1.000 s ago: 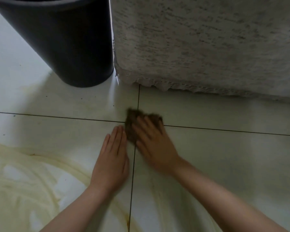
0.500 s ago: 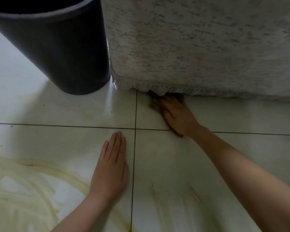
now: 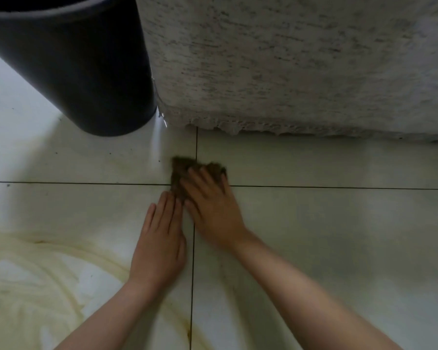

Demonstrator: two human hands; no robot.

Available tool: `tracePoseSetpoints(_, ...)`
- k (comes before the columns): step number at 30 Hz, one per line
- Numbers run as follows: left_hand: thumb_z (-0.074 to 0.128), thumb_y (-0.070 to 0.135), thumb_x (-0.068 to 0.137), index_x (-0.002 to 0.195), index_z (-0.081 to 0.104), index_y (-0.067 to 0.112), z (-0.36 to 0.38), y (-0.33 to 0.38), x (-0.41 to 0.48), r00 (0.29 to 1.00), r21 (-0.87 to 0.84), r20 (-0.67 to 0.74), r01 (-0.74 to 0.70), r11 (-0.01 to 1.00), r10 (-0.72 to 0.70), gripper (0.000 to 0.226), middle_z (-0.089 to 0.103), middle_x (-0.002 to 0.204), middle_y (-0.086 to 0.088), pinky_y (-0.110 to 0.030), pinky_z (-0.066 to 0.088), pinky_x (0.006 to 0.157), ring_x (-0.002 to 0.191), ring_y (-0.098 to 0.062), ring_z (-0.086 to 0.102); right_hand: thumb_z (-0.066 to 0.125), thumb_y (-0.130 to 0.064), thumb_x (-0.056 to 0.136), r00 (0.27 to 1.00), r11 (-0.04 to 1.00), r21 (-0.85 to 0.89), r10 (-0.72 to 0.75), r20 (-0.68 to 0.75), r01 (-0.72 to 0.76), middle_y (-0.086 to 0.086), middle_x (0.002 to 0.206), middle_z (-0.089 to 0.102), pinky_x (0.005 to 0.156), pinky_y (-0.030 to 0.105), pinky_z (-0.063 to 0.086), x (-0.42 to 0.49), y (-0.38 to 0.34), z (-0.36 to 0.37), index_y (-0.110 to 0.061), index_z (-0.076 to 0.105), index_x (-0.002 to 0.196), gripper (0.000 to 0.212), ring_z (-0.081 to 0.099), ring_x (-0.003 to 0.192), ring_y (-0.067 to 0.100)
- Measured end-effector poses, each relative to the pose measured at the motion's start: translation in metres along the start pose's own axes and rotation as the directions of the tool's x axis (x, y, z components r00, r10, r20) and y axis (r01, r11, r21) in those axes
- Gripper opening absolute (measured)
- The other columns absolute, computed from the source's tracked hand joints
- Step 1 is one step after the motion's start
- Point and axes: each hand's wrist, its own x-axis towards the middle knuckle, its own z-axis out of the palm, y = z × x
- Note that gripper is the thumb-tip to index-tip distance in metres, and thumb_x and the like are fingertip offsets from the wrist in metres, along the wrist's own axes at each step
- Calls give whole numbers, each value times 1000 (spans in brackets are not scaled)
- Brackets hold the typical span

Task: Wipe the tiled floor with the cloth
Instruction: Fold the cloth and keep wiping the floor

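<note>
- Half a second back my right hand was shoved up against the bottom edge of the grey speckled fabric-covered block. Now it's pulled back to the middle of the frame, right beside my left hand.
- Left hand hasn't budged: flat on the pale glossy tiled floor, fingers straight and together, holding nothing.
- Right hand is spread flat, fingers fairly straight, pressing down on the scruffy brown cloth rather than gripping it.
- The cloth sits on the crossing of the dark grout lines, poking out above and left of my fingertips.
- The round black plastic bucket is upper left, and yellowish smeared streaks are lower left.
</note>
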Motion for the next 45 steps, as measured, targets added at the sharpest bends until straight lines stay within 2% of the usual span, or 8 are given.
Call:
tracePoseSetpoints(9, 18, 24, 87, 148, 23, -5, 3, -3, -2, 1000, -37, 10, 10, 999, -10, 68, 18, 157, -20, -45, 15, 120, 148, -30, 13, 35, -35, 102, 884, 900, -88, -396, 250, 428, 2, 154, 36, 115, 53, 27, -147, 57, -17, -21, 50, 141, 44, 28, 144, 22)
tracePoseSetpoints(13, 18, 24, 87, 148, 24, -5, 6, -2, -2, 1000, -56, -7, 15, 998, -15, 68, 19, 157, -20, -43, 11, 121, 148, -29, 13, 35, -29, 103, 995, 977, -190, 96, -15, -97, 8, 158, 25, 118, 52, 16, -78, 102, -36, -17, 36, 148, 46, 17, 148, 26)
tracePoseSetpoints(17, 19, 23, 87, 148, 23, -5, 8, -3, -2, 1000, -52, -19, 7, 999, -8, 67, 19, 157, -20, -42, 9, 121, 148, -28, 12, 28, -32, 103, 849, 853, -112, 479, -222, -510, 4, 160, 20, 120, 46, 6, -55, 56, -8, -19, 30, 151, 50, 12, 149, 22)
tracePoseSetpoints(22, 12, 27, 85, 149, 18, -4, 6, -2, -4, 1000, -51, 6, 1, 999, -1, 72, 12, 159, -19, -39, 4, 121, 149, -27, 5, 38, -34, 97, 1000, 996, -92, 9, 8, -8, 4, 155, 34, 116, 54, 22, -155, -37, 27, -18, 45, 144, 50, 21, 147, 23)
tracePoseSetpoints(26, 14, 27, 86, 149, 19, -5, 2, -2, -6, 1000, -67, -9, 1, 998, -2, 70, 14, 158, -20, -40, 6, 121, 148, -28, 9, 48, -34, 95, 919, 922, -108, -349, 181, 371, 1, 153, 37, 116, 52, 26, -168, 4, 8, -23, 50, 140, 47, 30, 144, 21)
tracePoseSetpoints(35, 20, 23, 84, 147, 26, -7, 5, -2, -4, 1000, -85, -28, -2, 996, 0, 70, 19, 157, -21, -39, 5, 121, 148, -29, 11, 27, -28, 102, 864, 870, -84, 465, -193, -486, 4, 161, 16, 121, 45, 3, -80, 27, 4, -18, 28, 152, 51, 8, 150, 21)
tracePoseSetpoints(42, 28, 19, 87, 148, 23, -6, -1, 1, -6, 1000, -86, -9, 8, 996, -8, 66, 14, 159, -19, -38, 3, 122, 149, -27, 8, 40, -35, 95, 961, 961, -143, -211, 179, 237, -1, 157, 29, 119, 48, 16, -185, 3, 6, -25, 43, 145, 51, 20, 147, 19)
tracePoseSetpoints(45, 30, 17, 86, 147, 26, -7, -1, 2, -5, 1000, -86, -18, 2, 996, -4, 65, 18, 157, -21, -40, 5, 121, 148, -29, 11, 44, -20, 97, 999, 987, -158, 20, 33, -15, 5, 154, 35, 119, 49, 19, -164, 67, -21, -17, 47, 143, 46, 25, 146, 25)
